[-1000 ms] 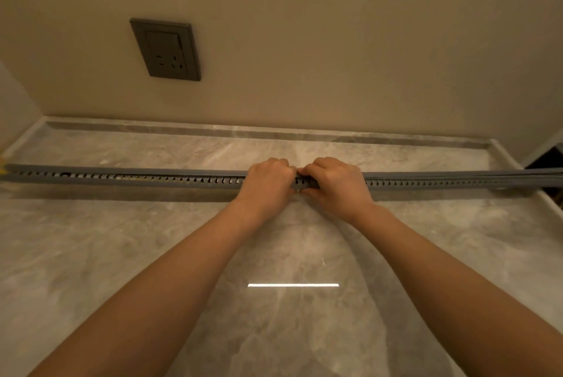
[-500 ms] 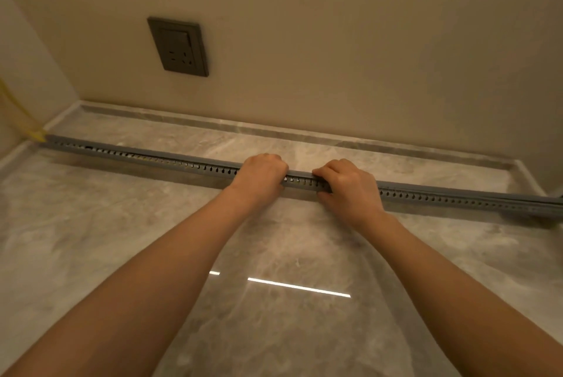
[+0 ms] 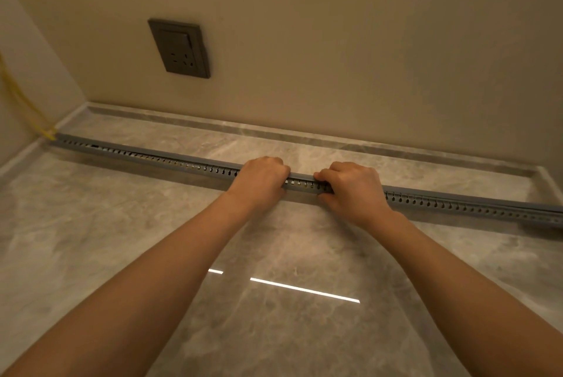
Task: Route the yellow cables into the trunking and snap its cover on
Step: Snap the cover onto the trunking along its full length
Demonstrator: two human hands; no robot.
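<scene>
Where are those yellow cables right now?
Far left of the head view, the yellow cables run down the side wall into the left end of the grey trunking.

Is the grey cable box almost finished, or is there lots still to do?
Nearly done, it seems. The yellow cables already run into the trunking at its left end, and a cover looks to lie along its top. Right now the left hand and right hand press down mid-length. What's left is probably pressing the rest; whether it has clicked shut can't be seen.

Both bare arms reach forward, left hand point(image 3: 261, 178) and right hand point(image 3: 353, 191) curled, knuckles up.
</scene>
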